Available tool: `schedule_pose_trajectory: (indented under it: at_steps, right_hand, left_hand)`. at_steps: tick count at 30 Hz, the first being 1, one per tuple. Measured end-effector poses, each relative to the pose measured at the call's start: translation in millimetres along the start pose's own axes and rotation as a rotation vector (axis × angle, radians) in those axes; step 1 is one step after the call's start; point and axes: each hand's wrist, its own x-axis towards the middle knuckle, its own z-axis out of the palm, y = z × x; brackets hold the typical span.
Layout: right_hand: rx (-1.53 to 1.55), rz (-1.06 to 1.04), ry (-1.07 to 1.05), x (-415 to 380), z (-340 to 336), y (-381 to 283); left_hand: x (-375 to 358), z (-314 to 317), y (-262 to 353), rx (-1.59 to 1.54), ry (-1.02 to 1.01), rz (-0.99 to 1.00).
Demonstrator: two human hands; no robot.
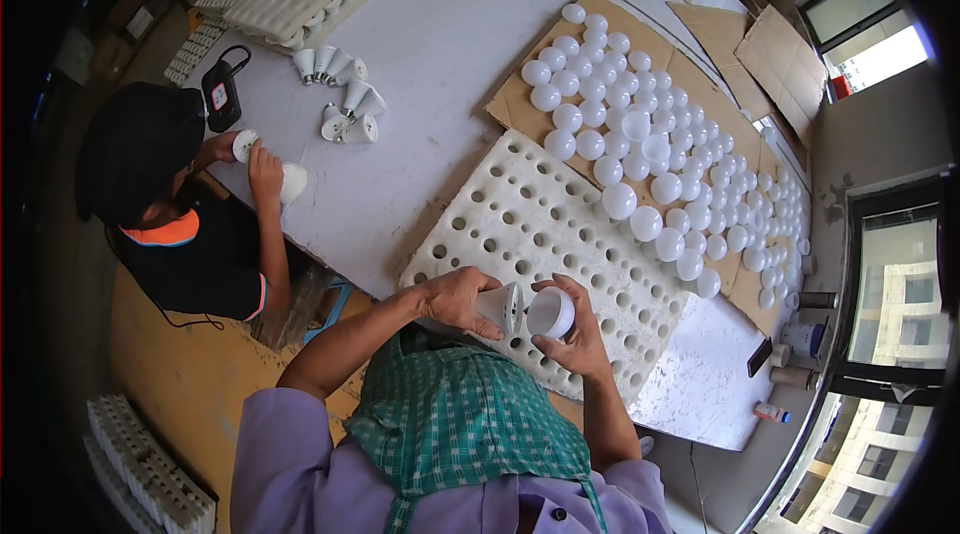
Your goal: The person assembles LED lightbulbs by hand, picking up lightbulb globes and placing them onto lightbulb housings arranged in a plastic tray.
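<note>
Left hand (458,302) wraps bulb base (493,305); half-curled right hand (582,332) holds dome (550,314).

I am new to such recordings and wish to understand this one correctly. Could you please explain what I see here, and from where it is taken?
There is no machine here, only one picture, taken by a camera on a person's head, looking forward and down. That is why the person's own apron fills the lower middle.

The left hand holds a white lamp body; the right hand holds a white cover, shaped like a cup. Below them is a pale board with many holes.

On the table, many round covers lie on cardboard, and more lamp bodies lie further left. At the left, another person holds a white part.
</note>
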Motion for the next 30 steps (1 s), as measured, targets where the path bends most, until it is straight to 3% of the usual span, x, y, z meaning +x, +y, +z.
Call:
schedule_pose_trajectory:
  at_steps: [15, 25, 27, 30]
  right_hand:
    - [-0.474, -0.02, -0.29, 10.2, 11.5, -18.2]
    - [-0.497, -0.045, -0.293, 12.4, 24.6, -7.5]
    - [-0.478, -0.409, -0.093, 15.7, 31.8, -8.5]
    - [-0.371, -0.481, -0.058, 12.9, 36.3, -1.1]
  left_hand:
    - [-11.3, 6.4, 5.4, 0.015, -0.011, -0.107]
    - [-11.8, 11.8, 11.2, -0.02, -0.035, -0.123]
    - [-10.3, 13.8, 8.5, -0.037, -0.041, -0.124]
    - [-10.7, 15.2, 10.1, 0.02, -0.019, -0.011]
